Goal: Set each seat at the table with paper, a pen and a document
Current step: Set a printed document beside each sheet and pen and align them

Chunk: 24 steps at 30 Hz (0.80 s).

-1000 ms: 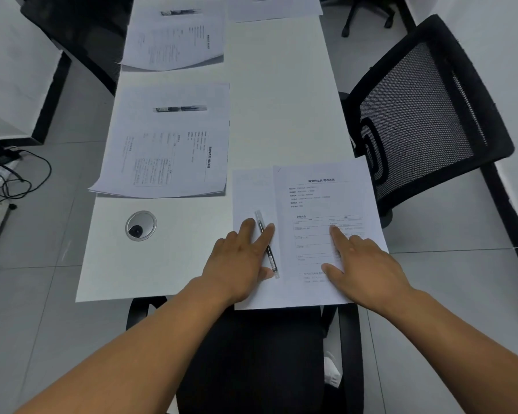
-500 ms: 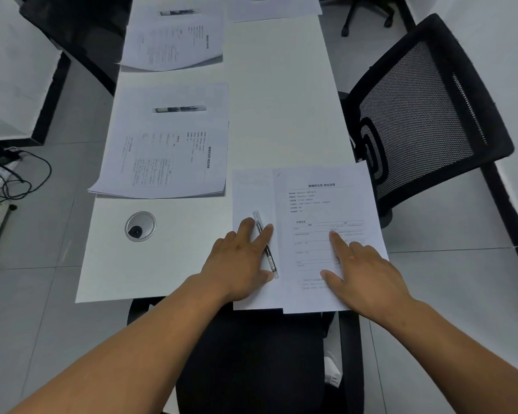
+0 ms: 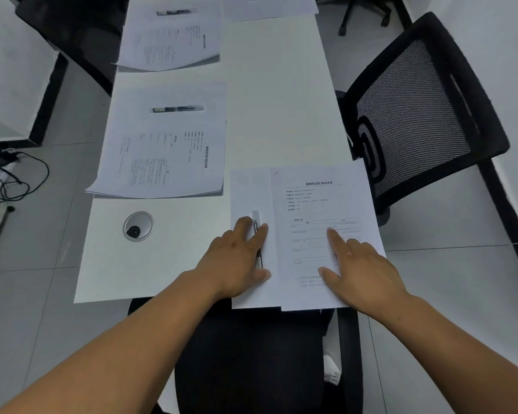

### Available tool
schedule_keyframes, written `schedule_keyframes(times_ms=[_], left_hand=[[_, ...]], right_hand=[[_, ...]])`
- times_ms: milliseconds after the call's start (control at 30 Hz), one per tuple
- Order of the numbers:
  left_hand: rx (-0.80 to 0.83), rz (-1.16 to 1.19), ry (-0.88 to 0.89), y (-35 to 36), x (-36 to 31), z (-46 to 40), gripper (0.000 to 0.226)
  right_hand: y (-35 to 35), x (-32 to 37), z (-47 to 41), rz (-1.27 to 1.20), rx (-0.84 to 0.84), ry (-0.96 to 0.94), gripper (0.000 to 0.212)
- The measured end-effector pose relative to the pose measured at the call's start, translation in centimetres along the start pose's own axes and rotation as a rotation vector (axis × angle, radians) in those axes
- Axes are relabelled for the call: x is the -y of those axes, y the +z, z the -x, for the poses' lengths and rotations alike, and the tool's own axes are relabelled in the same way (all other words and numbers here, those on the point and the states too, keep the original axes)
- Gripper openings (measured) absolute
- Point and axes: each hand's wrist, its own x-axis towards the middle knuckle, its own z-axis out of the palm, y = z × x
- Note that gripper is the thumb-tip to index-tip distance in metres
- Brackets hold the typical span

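Note:
At the near end of the white table lies a printed document, overlapping a blank paper sheet on its left. A slim pen lies along that blank sheet. My left hand rests flat on the blank sheet with its fingers against the pen. My right hand presses flat on the document, index finger stretched out. Neither hand grips anything. The papers' near edges hang a little over the table's front edge.
Two more settings with papers and a pen lie on the table's left side, one in the middle and one farther back. Another sheet is at the far end. A round cable grommet sits near left. A black mesh chair stands right; another chair seat is below me.
The document under my right hand has slid slightly toward me and to the right, so the papers now overhang the table's front edge. My left hand has stayed on the pen.

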Motion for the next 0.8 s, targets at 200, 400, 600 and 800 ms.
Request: schedule_keyframes(times_ms=[200, 400, 600, 800], left_hand=[[0.005, 0.006, -0.004, -0.15, 0.07, -0.08, 0.1], [-0.004, 0.003, -0.007, 0.14, 0.14, -0.09, 0.099], [-0.003, 0.006, -0.003, 0.02, 0.05, -0.07, 0.102], [0.011, 0.03, -0.006, -0.01, -0.04, 0.09, 0.108]], right_hand=[[-0.21, 0.25, -0.48, 0.001, 0.002, -0.004, 0.084], [-0.35, 0.33, -0.67, -0.009, 0.008, -0.006, 0.084], [-0.37, 0.39, -0.61, -0.014, 0.004, -0.001, 0.084], [-0.79, 0.6, -0.39, 0.006, 0.006, -0.002, 0.084]])
